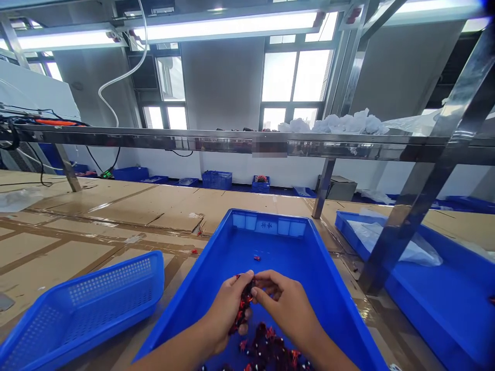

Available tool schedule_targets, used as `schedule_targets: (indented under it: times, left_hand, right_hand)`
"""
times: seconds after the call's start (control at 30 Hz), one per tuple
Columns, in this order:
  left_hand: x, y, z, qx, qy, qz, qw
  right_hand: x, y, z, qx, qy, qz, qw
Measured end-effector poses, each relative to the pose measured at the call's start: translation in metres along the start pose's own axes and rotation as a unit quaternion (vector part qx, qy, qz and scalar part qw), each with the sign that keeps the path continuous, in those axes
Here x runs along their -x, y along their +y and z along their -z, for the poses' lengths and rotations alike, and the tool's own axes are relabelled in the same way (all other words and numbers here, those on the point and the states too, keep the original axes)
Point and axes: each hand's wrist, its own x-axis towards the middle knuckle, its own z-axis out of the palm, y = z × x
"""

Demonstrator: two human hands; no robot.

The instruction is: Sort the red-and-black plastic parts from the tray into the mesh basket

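Note:
My left hand (228, 304) is closed around several small dark-red and black pieces (242, 308), which show between its thumb and fingers. Close against it, my right hand (280, 296) pinches at the top of these pieces with thumb and forefinger; what exactly sits in that pinch is too small to tell. Both hands are above a long blue tray (325, 278). A heap of similar red and black pieces (266, 348) lies on the tray floor below my hands. One lone red piece (257, 258) rests farther back in the tray.
A blue perforated basket (100, 304) stands to the left on the cardboard-covered table (154, 206). At the right, a second blue tray (433, 293) holds clear plastic (398, 245) behind a metal post (410, 216). A metal rail (216, 140) crosses ahead, with white crumpled bags (348, 123) above it.

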Motion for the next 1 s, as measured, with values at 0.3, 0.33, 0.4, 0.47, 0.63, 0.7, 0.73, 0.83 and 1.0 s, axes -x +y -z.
schedule_targets:
  times: [0.3, 0.33, 0.4, 0.47, 0.63, 0.7, 0.73, 0.83, 1.0]
  left_hand:
    - [-0.004, 0.002, 0.003, -0.070, -0.021, -0.064, 0.995]
    - [-0.004, 0.002, 0.003, -0.062, -0.021, -0.058, 0.996]
    - [-0.004, 0.001, 0.004, -0.034, -0.023, -0.039, 0.998]
    - [-0.006, 0.000, 0.004, -0.006, -0.020, -0.019, 1.000]
    - [-0.013, -0.006, 0.007, 0.029, -0.028, 0.003, 0.999]
    - [-0.014, -0.007, 0.008, 0.035, -0.035, -0.005, 0.999]
    - [-0.014, -0.007, 0.009, 0.039, -0.035, -0.009, 0.999]
    - [-0.014, -0.005, 0.010, 0.055, -0.038, -0.007, 0.998]
    - [-0.011, -0.002, 0.010, 0.068, -0.078, -0.016, 0.995]
  right_hand:
    - [-0.004, 0.000, -0.008, -0.135, 0.008, -0.092, 0.987]
    - [-0.005, 0.001, -0.009, -0.167, 0.014, -0.092, 0.981]
    - [-0.008, 0.002, -0.008, -0.249, 0.027, -0.103, 0.963]
    - [-0.009, 0.002, -0.007, -0.346, 0.018, -0.130, 0.929]
    - [-0.006, 0.001, -0.005, -0.499, -0.033, -0.181, 0.847]
    - [-0.005, 0.001, -0.005, -0.514, -0.034, -0.183, 0.837]
    - [-0.005, 0.000, -0.005, -0.516, -0.036, -0.183, 0.836]
    - [-0.005, 0.000, -0.003, -0.514, -0.046, -0.177, 0.838]
    - [-0.006, 0.004, 0.010, -0.513, -0.057, -0.174, 0.838]
